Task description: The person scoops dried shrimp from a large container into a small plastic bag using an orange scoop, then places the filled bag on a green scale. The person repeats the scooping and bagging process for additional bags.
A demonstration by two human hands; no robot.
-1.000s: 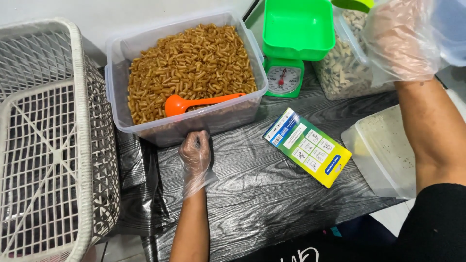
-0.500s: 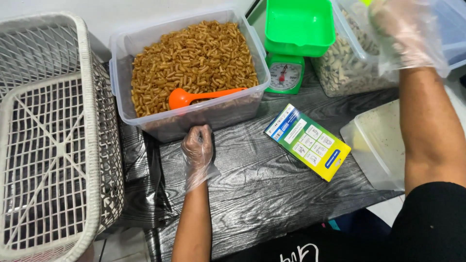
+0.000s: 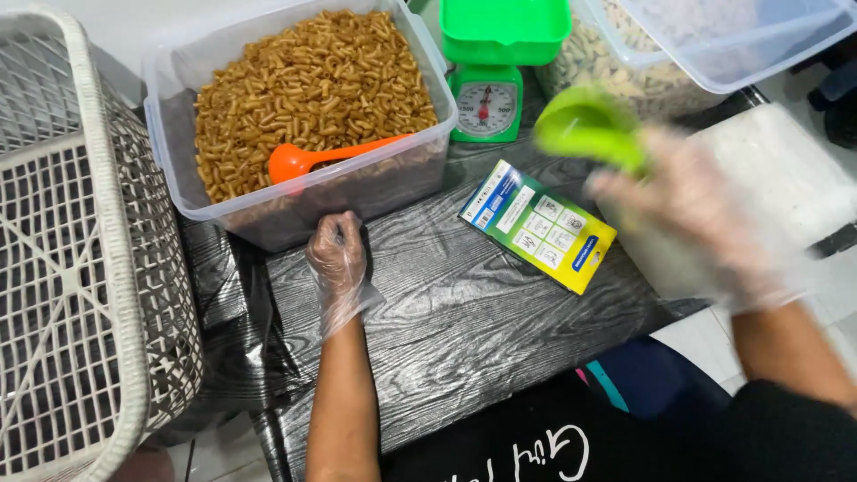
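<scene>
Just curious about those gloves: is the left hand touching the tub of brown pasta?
Touching. In the head view, the gloved left hand rests against the clear tub's front wall.

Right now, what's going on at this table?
A person in thin clear gloves works at a dark wood-grain table. The right hand holds a green scoop, blurred in the picture. The left hand rests on the table against a clear tub of brown pasta-like pieces, where an orange scoop lies. A green kitchen scale stands behind, and a green and yellow packet lies flat.
</scene>
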